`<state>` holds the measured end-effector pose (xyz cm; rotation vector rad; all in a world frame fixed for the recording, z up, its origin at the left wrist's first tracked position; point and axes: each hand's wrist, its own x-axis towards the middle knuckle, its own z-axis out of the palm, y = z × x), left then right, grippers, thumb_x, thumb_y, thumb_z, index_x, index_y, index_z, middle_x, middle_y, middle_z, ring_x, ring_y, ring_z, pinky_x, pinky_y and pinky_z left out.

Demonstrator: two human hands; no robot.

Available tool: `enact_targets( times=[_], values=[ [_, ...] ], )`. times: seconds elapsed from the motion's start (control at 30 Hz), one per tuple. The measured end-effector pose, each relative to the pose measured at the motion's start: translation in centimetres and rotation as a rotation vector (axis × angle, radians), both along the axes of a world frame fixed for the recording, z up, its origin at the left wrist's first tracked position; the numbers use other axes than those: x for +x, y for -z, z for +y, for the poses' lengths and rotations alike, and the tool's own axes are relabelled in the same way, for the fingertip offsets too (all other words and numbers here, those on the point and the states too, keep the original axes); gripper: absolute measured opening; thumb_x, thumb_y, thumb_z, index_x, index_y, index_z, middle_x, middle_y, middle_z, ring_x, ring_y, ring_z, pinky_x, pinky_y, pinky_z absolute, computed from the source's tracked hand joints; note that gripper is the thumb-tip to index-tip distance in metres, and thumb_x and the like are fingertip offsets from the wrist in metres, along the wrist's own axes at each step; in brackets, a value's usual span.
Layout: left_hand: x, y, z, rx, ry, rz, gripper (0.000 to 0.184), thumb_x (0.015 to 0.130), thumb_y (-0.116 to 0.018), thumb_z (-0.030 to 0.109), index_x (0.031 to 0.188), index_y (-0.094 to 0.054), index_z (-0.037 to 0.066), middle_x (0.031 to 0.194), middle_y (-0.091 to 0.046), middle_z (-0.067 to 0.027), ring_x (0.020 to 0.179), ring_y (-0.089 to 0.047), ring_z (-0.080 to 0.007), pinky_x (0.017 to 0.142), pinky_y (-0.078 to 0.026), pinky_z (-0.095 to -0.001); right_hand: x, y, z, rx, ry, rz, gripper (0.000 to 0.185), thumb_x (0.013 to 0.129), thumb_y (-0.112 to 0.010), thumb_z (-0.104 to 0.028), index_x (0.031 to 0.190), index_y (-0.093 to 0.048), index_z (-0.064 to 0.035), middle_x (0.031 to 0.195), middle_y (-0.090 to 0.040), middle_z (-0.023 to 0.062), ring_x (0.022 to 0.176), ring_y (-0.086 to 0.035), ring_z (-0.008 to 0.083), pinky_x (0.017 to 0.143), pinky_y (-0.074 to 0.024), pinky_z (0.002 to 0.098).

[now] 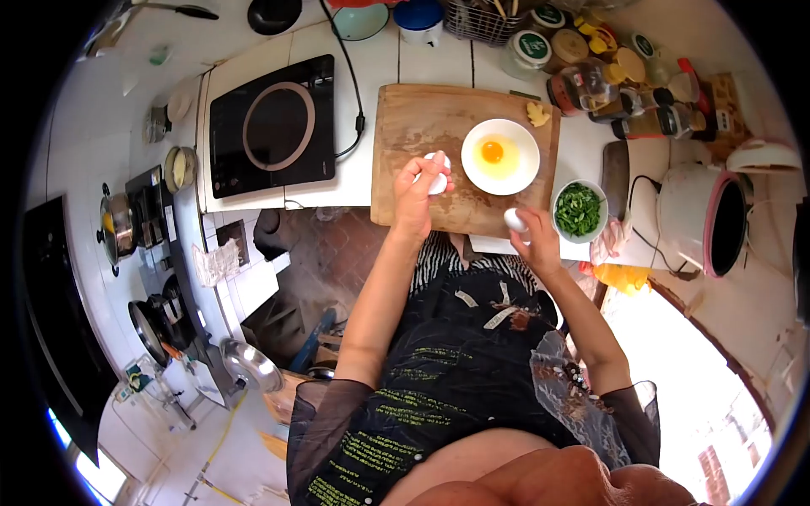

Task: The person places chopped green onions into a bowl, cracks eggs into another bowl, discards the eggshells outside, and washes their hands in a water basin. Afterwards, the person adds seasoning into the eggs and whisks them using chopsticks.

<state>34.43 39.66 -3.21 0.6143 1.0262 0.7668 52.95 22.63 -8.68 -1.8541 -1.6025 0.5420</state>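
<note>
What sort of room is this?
Probably a kitchen: there's a black cooktop, a wooden chopping board and a white bowl with raw egg in it.

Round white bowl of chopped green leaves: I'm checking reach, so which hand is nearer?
Right. The right hand is just lower left of the bowl in view; the left hand is farther left, over the brown wooden cutting board.

We look from the person's head through one wide, round-edged view, facing forward and steeply down: the shirt (439, 371) close below, the left hand (413, 201) and right hand (542, 242) near mid-view, the counter (377, 52) beyond.
</note>
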Motion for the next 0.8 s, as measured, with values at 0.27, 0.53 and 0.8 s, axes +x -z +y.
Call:
enact_targets(
  times=[0.27, 0.53, 0.8],
  values=[
    [3.0, -0.8, -0.2, 0.135, 0.233, 0.105, 0.025, 0.081, -0.067, 0.010, 0.104, -0.061, 0.002, 0.089, -0.062, -0.0046, 0.078, -0.058, -0.0099, 0.070, -0.050, -0.0236, 0.7, -1.2, 1.2, 0.007, 0.191, 0.272, 0.042, 0.073, -0.069, -0.005, 0.112, -0.055, -0.0035, 0.105, -0.057, 0.0118, 0.091, -0.060, 0.0229, 0.077, -0.0508, 0.0308],
    [5.0, -4.3, 1.5, 0.427, 0.636, 0.080, 0.045, 0.076, -0.069, 0.008, 0.119, -0.058, 0.008, 0.106, -0.058, -0.0023, 0.085, -0.056, -0.0091, 0.075, -0.047, -0.0231, 3.2, -7.8, 7.6, -0.292, 0.342, 1.549, 0.035, 0.088, -0.057, -0.019, 0.113, -0.048, 0.0042, 0.101, -0.060, 0.0170, 0.081, -0.065, 0.0222, 0.071, -0.0542, 0.0267],
    [4.8, -4.7, 2.2, 0.478, 0.691, 0.198, 0.037, 0.075, -0.071, 0.013, 0.110, -0.063, 0.005, 0.096, -0.061, -0.0024, 0.082, -0.056, -0.0093, 0.071, -0.046, -0.0228, 2.7, -8.7, 9.2, -0.395, 0.235, 1.459, 0.038, 0.087, -0.060, -0.022, 0.113, -0.054, 0.0059, 0.098, -0.062, 0.0129, 0.081, -0.064, 0.0171, 0.068, -0.0536, 0.0230]
  ],
)
